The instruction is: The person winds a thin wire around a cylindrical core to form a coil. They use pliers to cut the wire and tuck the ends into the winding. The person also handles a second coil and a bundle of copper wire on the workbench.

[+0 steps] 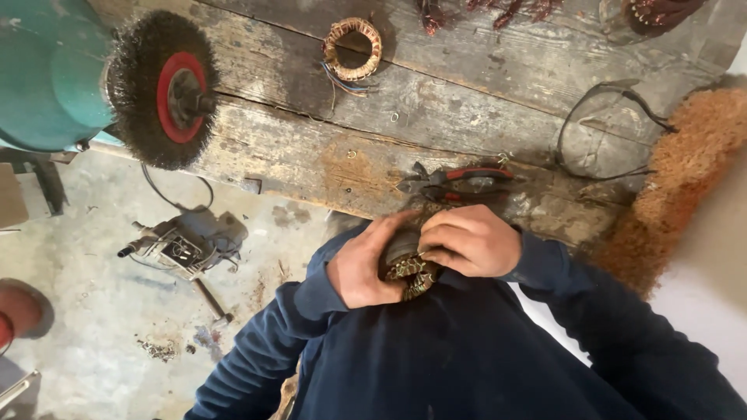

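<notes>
Both hands clasp a wound stator against the chest: left hand at nine o'clock, right hand at two. Pliers lie on the table at twelve.

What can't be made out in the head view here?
- Wound part: mostly covered by the left hand and right hand; its full shape is hidden.
- Pliers: lower handles hidden behind the right hand.
- Dark coils at the top right: cut off by the top edge.
- Bench grinder behind the wire wheel: body cut by the left edge.
- Object at the lower left: cut by the left edge, blurred.
</notes>
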